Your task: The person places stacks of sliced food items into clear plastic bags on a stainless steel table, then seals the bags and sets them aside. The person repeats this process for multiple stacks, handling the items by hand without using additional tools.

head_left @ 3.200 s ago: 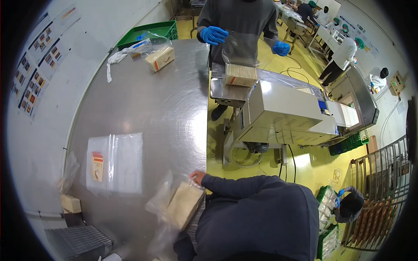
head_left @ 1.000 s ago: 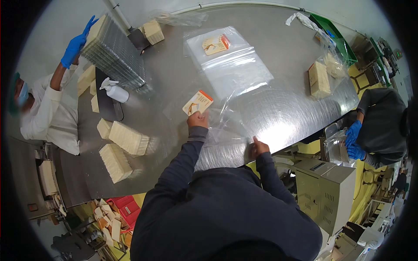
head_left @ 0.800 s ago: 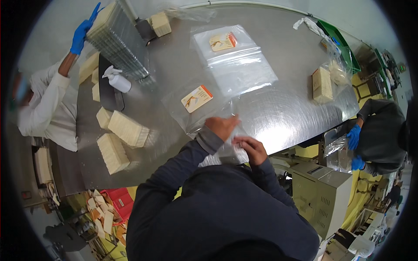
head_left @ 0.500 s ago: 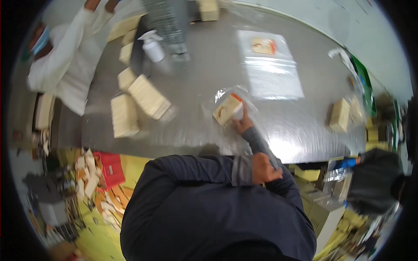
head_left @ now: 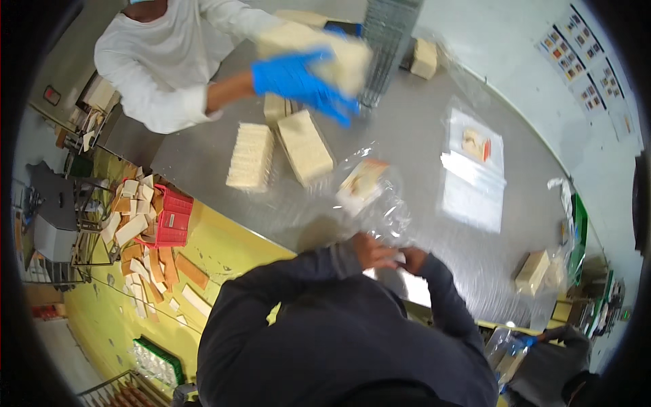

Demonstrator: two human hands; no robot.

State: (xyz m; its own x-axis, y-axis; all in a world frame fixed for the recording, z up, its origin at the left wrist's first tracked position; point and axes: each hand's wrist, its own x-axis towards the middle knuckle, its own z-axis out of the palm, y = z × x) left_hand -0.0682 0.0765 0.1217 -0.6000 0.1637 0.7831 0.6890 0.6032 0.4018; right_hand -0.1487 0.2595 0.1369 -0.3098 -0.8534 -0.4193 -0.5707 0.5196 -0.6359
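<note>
Close to my body at the table's edge, my left hand [head_left: 373, 252] and my right hand [head_left: 412, 259] are side by side with bent, closed fingers. They pinch the near end of a clear plastic bag [head_left: 390, 216], though the fingertips are partly hidden. The bag lies crumpled on the steel table [head_left: 271, 217], its printed orange-and-cream label [head_left: 366, 178] at the far end. Beyond it to the left sit two blocks of crustless sliced bread, a left block [head_left: 249, 157] and a right block [head_left: 305, 148]. More flat clear bags [head_left: 472, 193] are stacked to the right.
At the far left a co-worker's blue-gloved hand [head_left: 298, 78] holds a blurred bread block [head_left: 346, 61] over the table. A wire rack [head_left: 390, 47] stands behind. Another bread block [head_left: 532, 271] lies at the right end. A red crate [head_left: 169, 217] and bread trimmings [head_left: 193, 271] are on the floor.
My view has swung, shifting the scene. My right hand has drawn back from the labelled bag to my left hand near the table edge. The co-worker has reached in with a bread block.
</note>
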